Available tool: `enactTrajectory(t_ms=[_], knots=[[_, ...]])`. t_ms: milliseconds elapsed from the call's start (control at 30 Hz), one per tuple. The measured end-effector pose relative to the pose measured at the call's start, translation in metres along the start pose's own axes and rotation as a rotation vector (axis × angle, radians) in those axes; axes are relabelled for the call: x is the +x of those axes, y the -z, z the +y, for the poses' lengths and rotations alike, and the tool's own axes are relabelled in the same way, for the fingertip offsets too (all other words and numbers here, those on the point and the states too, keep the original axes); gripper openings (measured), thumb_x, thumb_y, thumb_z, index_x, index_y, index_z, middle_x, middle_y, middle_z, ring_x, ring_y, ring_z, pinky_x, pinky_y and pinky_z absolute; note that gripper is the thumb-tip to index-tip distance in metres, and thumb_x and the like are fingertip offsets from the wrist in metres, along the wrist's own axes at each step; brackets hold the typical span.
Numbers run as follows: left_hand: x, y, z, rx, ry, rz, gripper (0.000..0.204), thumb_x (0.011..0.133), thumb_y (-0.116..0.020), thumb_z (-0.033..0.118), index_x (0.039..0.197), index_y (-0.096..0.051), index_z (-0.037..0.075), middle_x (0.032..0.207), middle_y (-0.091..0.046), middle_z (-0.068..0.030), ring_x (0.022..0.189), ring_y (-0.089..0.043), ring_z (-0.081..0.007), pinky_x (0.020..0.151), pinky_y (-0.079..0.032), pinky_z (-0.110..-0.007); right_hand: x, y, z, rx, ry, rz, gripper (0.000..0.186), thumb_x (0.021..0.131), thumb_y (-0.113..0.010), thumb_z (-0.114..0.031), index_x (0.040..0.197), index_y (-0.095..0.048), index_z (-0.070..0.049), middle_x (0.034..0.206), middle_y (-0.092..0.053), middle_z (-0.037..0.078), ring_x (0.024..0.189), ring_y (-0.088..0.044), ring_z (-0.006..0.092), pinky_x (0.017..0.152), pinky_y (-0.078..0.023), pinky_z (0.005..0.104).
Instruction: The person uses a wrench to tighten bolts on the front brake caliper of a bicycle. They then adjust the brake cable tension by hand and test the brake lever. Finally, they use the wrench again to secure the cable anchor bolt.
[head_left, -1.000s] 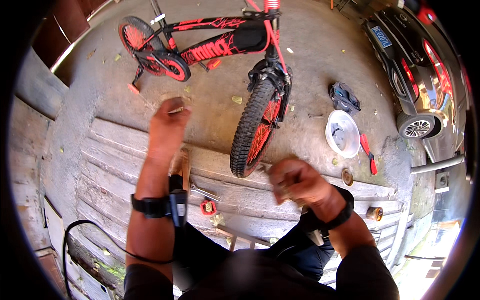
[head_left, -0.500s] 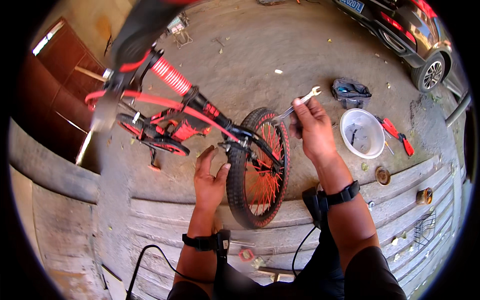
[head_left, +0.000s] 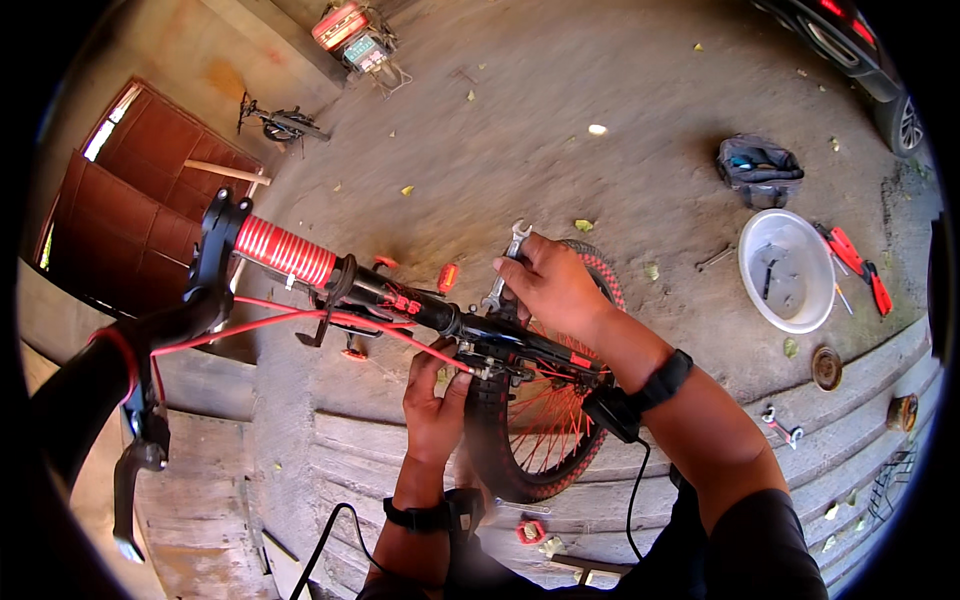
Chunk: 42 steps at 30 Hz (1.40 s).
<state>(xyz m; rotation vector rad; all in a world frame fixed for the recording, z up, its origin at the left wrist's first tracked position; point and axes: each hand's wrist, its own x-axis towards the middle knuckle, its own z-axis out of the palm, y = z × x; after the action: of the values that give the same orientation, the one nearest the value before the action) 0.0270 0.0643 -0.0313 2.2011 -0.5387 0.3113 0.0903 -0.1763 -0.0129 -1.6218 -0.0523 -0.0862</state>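
A small black and red bicycle lies in front of me, its front wheel pointing toward me. My left hand is closed at the front brake by the fork crown, thumb and fingers pinching it; the fingertips are partly hidden. In my right hand is a silver wrench, held just behind the fork. One open jaw sticks up past the fingers, and the lower end reaches down beside the head tube. The handlebar extends to the left.
On the right stand a white basin, a dark tool bag and red-handled pliers. Near the wooden slats lie a tin lid and another wrench. A car is parked at far right.
The wrench has come from beside the wheel to behind the fork, in my right hand. My left hand has moved up onto the brake. The handlebar now shows more fully at left.
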Motion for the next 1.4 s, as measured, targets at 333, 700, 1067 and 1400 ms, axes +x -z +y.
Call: enactTrajectory(t_ms=[333, 700, 1067, 1400], knots=[[-0.002, -0.002, -0.003, -0.019, 0.070, 0.006, 0.036, 0.089, -0.072, 0.011, 0.122, -0.065, -0.001, 0.128, -0.061, -0.0166, 0.121, -0.058, -0.0293, 0.105, -0.043, -0.038, 0.015, -0.010, 0.002, -0.355, 0.359, 0.022, 0.028, 0.090, -0.064, -0.026, 0.090, -0.056, 0.001, 0.075, -0.064, 0.024, 0.076, -0.065, 0.0437, 0.069, -0.052, 0.0508], [-0.002, -0.001, -0.004, -0.030, 0.102, 0.009, 0.036, 0.086, -0.076, 0.010, 0.119, -0.066, 0.001, 0.127, -0.062, -0.0157, 0.117, -0.060, -0.0298, 0.101, -0.047, -0.039, 0.029, -0.018, -0.010, -0.426, 0.462, -0.035, 0.026, 0.090, -0.063, -0.024, 0.082, -0.053, -0.001, 0.068, -0.058, 0.021, 0.066, -0.060, 0.0432, 0.060, -0.047, 0.0502], [-0.003, -0.002, -0.006, -0.039, 0.111, 0.024, 0.035, 0.084, -0.076, 0.007, 0.117, -0.066, 0.001, 0.125, -0.062, -0.0158, 0.115, -0.061, -0.0310, 0.099, -0.049, -0.039, 0.035, -0.033, -0.017, -0.501, 0.480, -0.106, 0.022, 0.089, -0.061, -0.024, 0.087, -0.054, -0.003, 0.074, -0.062, 0.019, 0.071, -0.063, 0.0424, 0.064, -0.050, 0.0523], [-0.003, -0.002, -0.005, -0.016, 0.097, 0.034, 0.035, 0.083, -0.077, 0.007, 0.116, -0.067, 0.001, 0.124, -0.063, -0.0160, 0.114, -0.061, -0.0311, 0.098, -0.049, -0.039, 0.035, -0.029, -0.020, -0.520, 0.490, -0.135, 0.022, 0.089, -0.062, -0.023, 0.087, -0.054, -0.003, 0.073, -0.062, 0.019, 0.072, -0.064, 0.0417, 0.065, -0.051, 0.0521]])
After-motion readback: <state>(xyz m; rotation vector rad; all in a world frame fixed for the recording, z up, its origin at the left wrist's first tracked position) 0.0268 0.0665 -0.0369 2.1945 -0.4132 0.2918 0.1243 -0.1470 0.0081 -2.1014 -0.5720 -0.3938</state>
